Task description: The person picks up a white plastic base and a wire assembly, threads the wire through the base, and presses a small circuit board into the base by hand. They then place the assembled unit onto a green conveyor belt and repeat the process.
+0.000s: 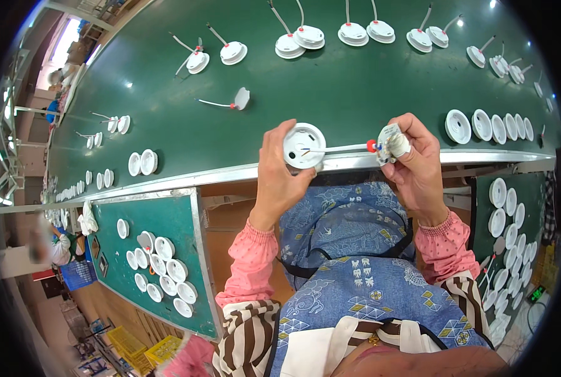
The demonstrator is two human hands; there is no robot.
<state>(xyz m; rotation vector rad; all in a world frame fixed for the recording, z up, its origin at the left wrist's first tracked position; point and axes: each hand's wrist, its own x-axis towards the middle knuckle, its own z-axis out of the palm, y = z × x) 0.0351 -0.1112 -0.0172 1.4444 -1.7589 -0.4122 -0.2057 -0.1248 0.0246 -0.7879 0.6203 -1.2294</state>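
Note:
My left hand grips a round white plastic housing by its rim, its holed face turned up. My right hand pinches a small pale disc-shaped part between thumb and fingers; something white is wrapped around the thumb. From this part a white cable with a red grommet runs left. Its stripped wire ends lie over the face of the housing; whether they touch it I cannot tell. Both hands are just above the metal edge of the green table.
On the green table stand several white discs with upright cables. One cabled disc lies tipped. Rows of white housings line the front edge. Lower side tables hold more housings, left and right.

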